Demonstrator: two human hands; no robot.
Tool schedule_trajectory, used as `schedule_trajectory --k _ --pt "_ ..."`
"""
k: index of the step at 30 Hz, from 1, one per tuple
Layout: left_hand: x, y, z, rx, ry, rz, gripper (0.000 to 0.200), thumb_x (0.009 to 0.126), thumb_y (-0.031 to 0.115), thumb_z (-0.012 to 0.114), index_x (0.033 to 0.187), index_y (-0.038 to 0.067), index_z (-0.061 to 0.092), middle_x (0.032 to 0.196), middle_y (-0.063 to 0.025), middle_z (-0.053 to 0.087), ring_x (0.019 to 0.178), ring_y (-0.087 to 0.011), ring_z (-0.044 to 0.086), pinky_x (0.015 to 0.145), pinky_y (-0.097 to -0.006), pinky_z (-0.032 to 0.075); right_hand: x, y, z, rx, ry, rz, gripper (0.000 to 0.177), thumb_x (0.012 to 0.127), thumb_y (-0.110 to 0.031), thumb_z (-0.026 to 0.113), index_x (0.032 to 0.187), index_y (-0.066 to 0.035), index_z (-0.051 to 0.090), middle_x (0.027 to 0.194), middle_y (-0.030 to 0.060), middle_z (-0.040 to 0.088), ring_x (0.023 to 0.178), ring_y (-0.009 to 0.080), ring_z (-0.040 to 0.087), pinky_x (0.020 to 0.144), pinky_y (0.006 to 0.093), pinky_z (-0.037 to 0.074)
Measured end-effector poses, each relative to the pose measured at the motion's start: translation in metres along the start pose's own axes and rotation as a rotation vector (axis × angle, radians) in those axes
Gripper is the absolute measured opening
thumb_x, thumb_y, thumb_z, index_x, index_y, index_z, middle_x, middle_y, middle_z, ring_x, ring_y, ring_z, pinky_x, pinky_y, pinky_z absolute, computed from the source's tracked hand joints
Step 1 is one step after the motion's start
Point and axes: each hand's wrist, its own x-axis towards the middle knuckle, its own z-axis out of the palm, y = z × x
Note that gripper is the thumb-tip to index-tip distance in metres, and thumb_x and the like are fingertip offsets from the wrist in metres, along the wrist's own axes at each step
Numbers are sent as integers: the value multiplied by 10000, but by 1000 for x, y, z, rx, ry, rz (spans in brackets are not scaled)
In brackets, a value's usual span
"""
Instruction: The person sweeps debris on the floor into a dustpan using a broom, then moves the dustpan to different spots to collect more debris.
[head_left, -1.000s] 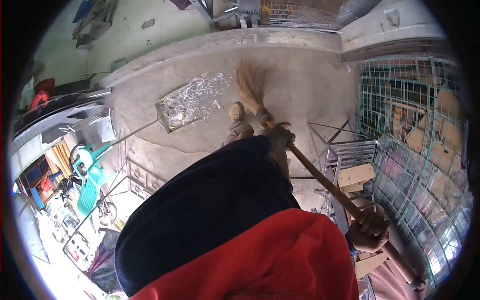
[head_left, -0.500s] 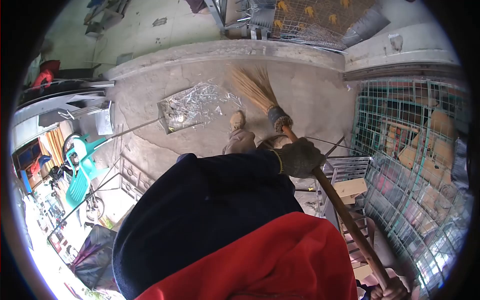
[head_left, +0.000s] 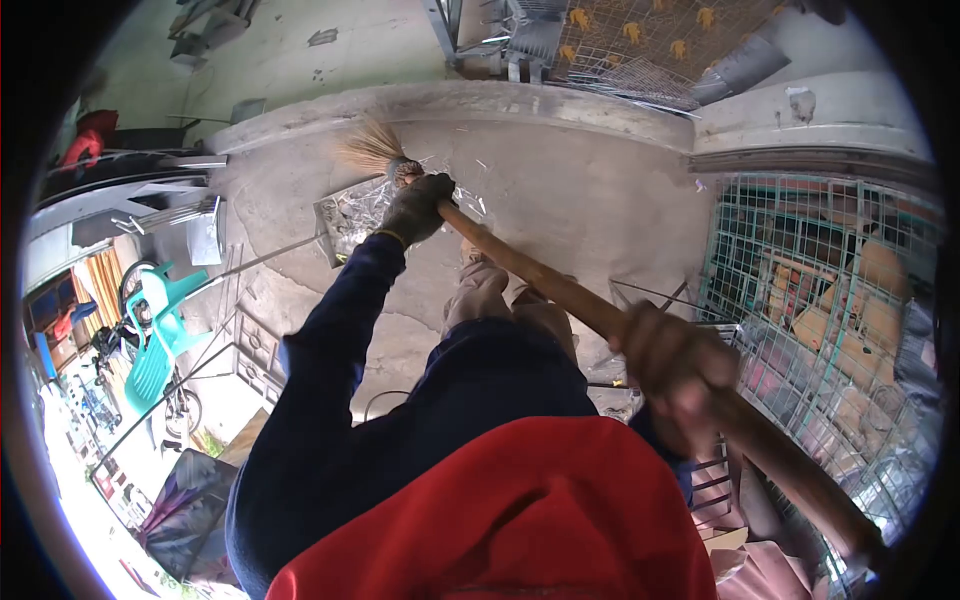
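Note:
A long-handled broom (head_left: pixel 530 275) slants across the view, its straw bristles (head_left: pixel 370 148) fanned out at the far left over the floor. My left hand (head_left: pixel 420 208), in a dark glove, is wrapped around the handle just below the bristle binding. Further up the thick wooden handle, my right hand (head_left: pixel 675 365) grips it, bare and blurred by motion. A shallow square metal pan (head_left: pixel 327 222) lies beneath the broom head and my left arm, a thin rod running left from it. Shiny scraps (head_left: pixel 365 215) lie in and around the pan, partly hidden by my glove.
A low concrete ledge (head_left: pixel 480 100) bounds the floor ahead. Green wire mesh panels (head_left: pixel 780 250) stand at right. At left are a turquoise plastic chair (head_left: pixel 155 340) and metal frames (head_left: pixel 255 350). Metal parts (head_left: pixel 535 45) sit beyond the ledge.
The broom head has swung left, from right of the scraps to above the pan. My left hand has reached forward and left; my right hand has come up from the lower right corner.

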Motion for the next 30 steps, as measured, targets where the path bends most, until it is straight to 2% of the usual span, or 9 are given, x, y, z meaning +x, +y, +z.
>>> schedule_trajectory --k 1,2,3,6,10,18,24,26,30 --pt "18 -67 43 -431 34 7 187 786 212 647 823 56 552 804 -128 577 801 -336 581 723 -392 461 -3 16 -1 -14 58 -12 265 906 -244 517 691 -93 482 594 34 488 554 180 481 636 375 422" --pt "16 -2 11 173 -79 125 167 746 136 598 891 57 573 844 -163 601 853 -338 599 751 -412 460 -4 14 -1 -14 56 -9 265 906 -244 517 691 -93 482 594 34 488 554 180 481 636 375 422" --pt "25 13 25 233 -93 194 185 743 152 598 895 51 566 879 -154 598 862 -341 592 770 -420 463 -9 8 -3 -84 94 12 288 906 -253 526 673 -92 475 579 36 483 543 182 478 629 377 422" --pt "69 66 93 130 62 410 177 745 183 607 863 67 543 857 -124 582 853 -313 581 755 -433 463 -25 -18 6 -390 18 -37 324 908 -286 551 670 -84 465 572 50 489 503 186 468 585 370 423" --pt "101 154 121 51 -42 475 153 733 131 582 874 79 553 864 -140 629 848 -346 620 753 -455 481 -51 -68 3 -567 312 -102 350 859 -309 626 659 -76 458 502 44 479 421 173 481 409 328 431" --pt "63 254 218 -92 -340 556 144 777 186 572 886 94 547 854 -149 601 871 -358 604 768 -456 475 -109 -148 5 -592 387 189 404 913 -382 550 594 -162 435 548 -29 448 489 121 432 509 280 370" --pt "-6 288 205 107 -779 575 190 780 259 607 917 140 551 954 -86 608 920 -315 610 774 -497 475 -213 -194 7 -208 815 -92 407 964 -297 439 589 -149 378 497 -17 371 446 125 366 533 301 331" --pt "-14 329 162 137 -810 610 206 775 267 618 920 137 550 935 -80 611 897 -310 607 781 -488 471 -238 -230 31 -447 1069 -157 400 954 -324 418 588 -187 331 454 -82 246 379 66 248 458 241 265" --pt "-16 368 169 -162 -574 944 199 726 238 657 866 134 559 800 -57 630 788 -289 618 750 -455 476 -268 -276 54 -373 1015 -415 394 956 -351 424 606 -196 330 455 -91 233 386 62 240 493 245 257"
